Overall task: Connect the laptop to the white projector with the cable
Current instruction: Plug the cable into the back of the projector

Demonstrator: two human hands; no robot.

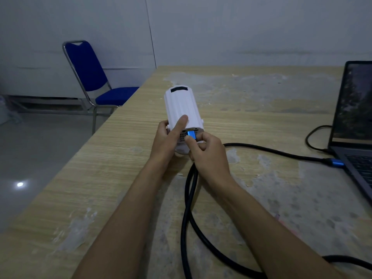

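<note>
Both forearms reach forward over the table [112, 178]. The left hand [167, 137] grips the projector [181, 106] at its near end, forefinger laid along the top. The right hand [205, 150] pinches the blue plug [191, 135] at the projector's rear face; the port itself is hidden. The cable [187, 208] loops near, then runs right to the laptop [354, 125], which is cut off at the frame's right edge.

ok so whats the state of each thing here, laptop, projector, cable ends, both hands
laptop: lid open, screen lit, dim
white projector: lying on the table, steadied by the left hand
blue plug at projector: at the rear port, whether fully seated cannot be told
blue plug at laptop: at the laptop's side, seating unclear
black cable: slack, looped on the table
left hand: gripping the projector
right hand: pinching the plug
</note>
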